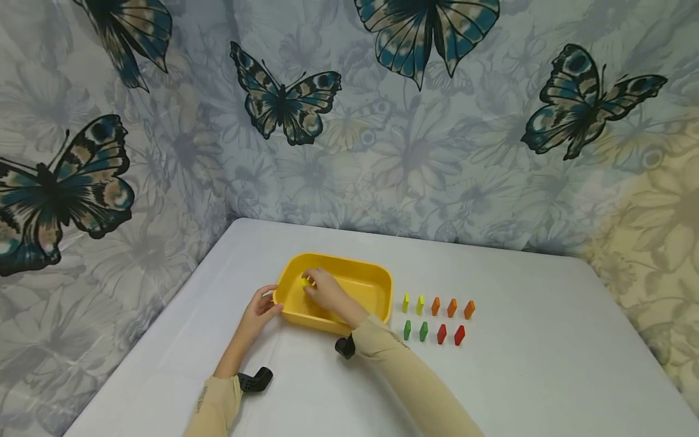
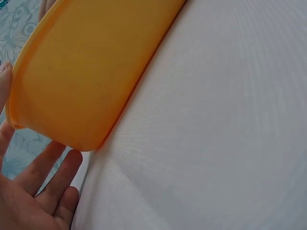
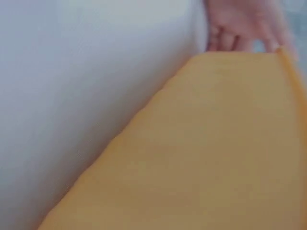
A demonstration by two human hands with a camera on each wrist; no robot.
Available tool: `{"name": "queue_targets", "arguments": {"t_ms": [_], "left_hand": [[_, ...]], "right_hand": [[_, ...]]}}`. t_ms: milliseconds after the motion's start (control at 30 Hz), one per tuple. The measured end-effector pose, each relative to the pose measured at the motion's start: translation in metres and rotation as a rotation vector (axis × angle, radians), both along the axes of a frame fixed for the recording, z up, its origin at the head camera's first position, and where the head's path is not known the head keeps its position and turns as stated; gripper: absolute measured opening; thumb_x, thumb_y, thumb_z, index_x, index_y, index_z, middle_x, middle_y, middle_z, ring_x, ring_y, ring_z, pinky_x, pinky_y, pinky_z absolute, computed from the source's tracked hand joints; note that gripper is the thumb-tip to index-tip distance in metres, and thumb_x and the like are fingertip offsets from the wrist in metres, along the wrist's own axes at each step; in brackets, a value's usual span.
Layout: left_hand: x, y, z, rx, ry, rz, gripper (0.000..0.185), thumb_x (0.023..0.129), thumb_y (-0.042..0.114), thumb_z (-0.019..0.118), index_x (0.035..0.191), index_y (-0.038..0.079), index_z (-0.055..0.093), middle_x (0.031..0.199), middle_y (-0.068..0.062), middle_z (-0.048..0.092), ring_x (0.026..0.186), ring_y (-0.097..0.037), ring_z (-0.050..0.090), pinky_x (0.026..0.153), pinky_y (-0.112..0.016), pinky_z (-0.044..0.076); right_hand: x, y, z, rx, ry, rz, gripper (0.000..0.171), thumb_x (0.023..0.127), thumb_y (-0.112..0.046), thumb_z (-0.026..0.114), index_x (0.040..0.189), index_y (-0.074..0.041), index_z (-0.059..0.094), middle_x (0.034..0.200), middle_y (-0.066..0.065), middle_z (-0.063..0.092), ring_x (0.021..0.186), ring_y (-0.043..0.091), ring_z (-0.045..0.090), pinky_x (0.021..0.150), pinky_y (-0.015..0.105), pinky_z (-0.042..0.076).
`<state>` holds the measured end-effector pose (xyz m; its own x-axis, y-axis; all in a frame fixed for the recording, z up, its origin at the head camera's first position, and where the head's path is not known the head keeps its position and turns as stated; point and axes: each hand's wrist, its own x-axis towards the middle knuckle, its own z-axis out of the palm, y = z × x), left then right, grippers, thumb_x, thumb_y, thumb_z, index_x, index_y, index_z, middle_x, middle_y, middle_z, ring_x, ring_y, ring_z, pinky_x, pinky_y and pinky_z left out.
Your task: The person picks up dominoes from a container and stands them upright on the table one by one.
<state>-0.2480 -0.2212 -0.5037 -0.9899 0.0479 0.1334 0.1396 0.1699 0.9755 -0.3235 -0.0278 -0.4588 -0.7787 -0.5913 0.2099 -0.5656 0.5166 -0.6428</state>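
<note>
Nine small blocks are standing upright right of the yellow tub (image 1: 377, 274): back row of five, two yellow-green (image 1: 406, 302) and three orange (image 1: 452, 307); front row of four, two green (image 1: 423, 331) and two red (image 1: 459, 335). A tenth, the yellow block (image 1: 306, 281), is sitting inside the tub, where the right hand (image 1: 326, 290) is pinching it. The left hand (image 1: 260, 308) is lying relaxed against the tub's left rim (fingers straight). Everything is resting on a white table (image 1: 524, 364) in a corner with butterfly-print walls (image 1: 284, 103). The left wrist view is showing the tub's outer wall; the right wrist view is blurring, with no block visible.
</note>
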Motion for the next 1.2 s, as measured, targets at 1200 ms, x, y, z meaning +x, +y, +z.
{"name": "queue_targets", "arguments": {"t_ms": [1200], "left_hand": [[0.003,0.0,-0.004,-0.004,0.052,-0.021,0.049,0.088,0.011,0.058,0.131,0.004,0.036,0.121,-0.025,0.048,0.099,-0.018,0.051,0.08,-0.02,0.041]], "right_hand": [[0.081,0.25,0.03,-0.243,0.155,-0.118,0.033,0.075,0.007,0.066,0.107,0.0,0.056,0.091,0.009,0.062,0.077,0.017,0.061,0.065,0.031,0.05]]}}
